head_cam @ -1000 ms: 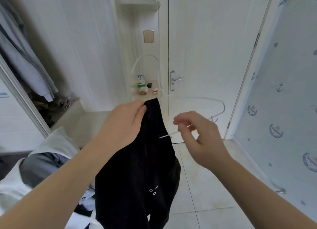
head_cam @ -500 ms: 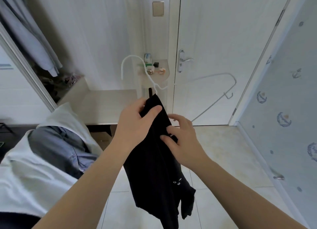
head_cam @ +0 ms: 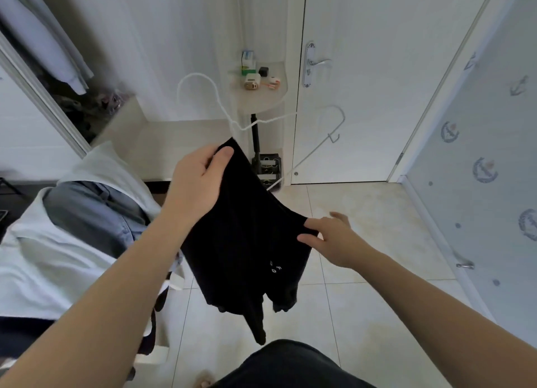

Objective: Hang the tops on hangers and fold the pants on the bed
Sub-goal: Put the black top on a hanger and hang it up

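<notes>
At the centre of the frame we see the left hand [head_cam: 197, 184] with its fingers and thumb curled round the top end of a black fabric top with small white letters [head_cam: 247, 242], holding it up so that the cloth hangs towards the lower middle of the frame. To the right of centre the right hand [head_cam: 334, 239] pinches the right edge of the same top between thumb and forefinger, while its other fingers are spread loosely beyond the cloth. A thin white wire hanger [head_cam: 203, 78] rises from the fabric just above the left thumb, its hook curving up left of centre and one arm reaching out to the right before it bends back down into the cloth; we cannot tell whether the left hand grips the wire as well. On the left side of the frame lies a bed with white bedding [head_cam: 43, 256], and a blue denim garment [head_cam: 87, 210] is spread on it. Above the hanger we see a small rounded pale shelf [head_cam: 261, 99] bearing a few small items, and just right of it a white door [head_cam: 377, 67] with a silver lever handle [head_cam: 315, 64]. Pale floor tiles [head_cam: 363, 300] fill the lower right, and grey-white clothes [head_cam: 37, 32] hang in the upper left corner.
</notes>
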### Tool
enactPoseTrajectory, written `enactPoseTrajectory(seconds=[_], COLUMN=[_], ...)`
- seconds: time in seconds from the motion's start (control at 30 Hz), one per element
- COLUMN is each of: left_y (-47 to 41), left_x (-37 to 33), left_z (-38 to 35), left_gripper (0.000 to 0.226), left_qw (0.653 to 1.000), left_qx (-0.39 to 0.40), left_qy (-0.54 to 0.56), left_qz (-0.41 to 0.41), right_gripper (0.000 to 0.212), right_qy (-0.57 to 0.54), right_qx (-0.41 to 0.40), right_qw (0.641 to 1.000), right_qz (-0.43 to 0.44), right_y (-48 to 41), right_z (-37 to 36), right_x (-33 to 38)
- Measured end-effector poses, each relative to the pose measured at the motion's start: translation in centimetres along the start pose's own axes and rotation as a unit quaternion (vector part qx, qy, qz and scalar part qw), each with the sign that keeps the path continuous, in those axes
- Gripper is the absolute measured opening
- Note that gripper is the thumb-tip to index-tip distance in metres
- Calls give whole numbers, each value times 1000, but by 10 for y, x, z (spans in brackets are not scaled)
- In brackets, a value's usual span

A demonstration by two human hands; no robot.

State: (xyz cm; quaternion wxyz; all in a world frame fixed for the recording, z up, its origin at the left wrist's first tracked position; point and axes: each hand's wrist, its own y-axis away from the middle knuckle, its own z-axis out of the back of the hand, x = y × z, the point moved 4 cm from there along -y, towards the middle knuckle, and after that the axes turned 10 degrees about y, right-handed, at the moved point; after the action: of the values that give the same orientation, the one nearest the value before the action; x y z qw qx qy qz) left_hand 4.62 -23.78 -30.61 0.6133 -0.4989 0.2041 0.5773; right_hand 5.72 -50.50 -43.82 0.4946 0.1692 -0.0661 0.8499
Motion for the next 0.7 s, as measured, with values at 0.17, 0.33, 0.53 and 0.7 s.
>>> enactPoseTrajectory(seconds=[0.17,0.33,0.53,0.7], left_y=[10,22,34,34], left_x=[26,45,54,36], left_z=[21,37,32,1], left_gripper=[50,57,41,42], left_qw=[997,992,977,962], left_qx=[70,116,199,257], left_qy=[-25,-44,-44,-81], left_qz=[9,27,61,43], right_gripper=[24,18,13,9], right_qy=[167,143,8,-88], right_qx=[-45,-93,-125,-158], right_qw=[985,985,992,983], right_qz=[-27,-39,-2,41], right_y=[4,-3,-8,-10], right_z=[16,46,78,111], right_x=[-44,-57,-35,26])
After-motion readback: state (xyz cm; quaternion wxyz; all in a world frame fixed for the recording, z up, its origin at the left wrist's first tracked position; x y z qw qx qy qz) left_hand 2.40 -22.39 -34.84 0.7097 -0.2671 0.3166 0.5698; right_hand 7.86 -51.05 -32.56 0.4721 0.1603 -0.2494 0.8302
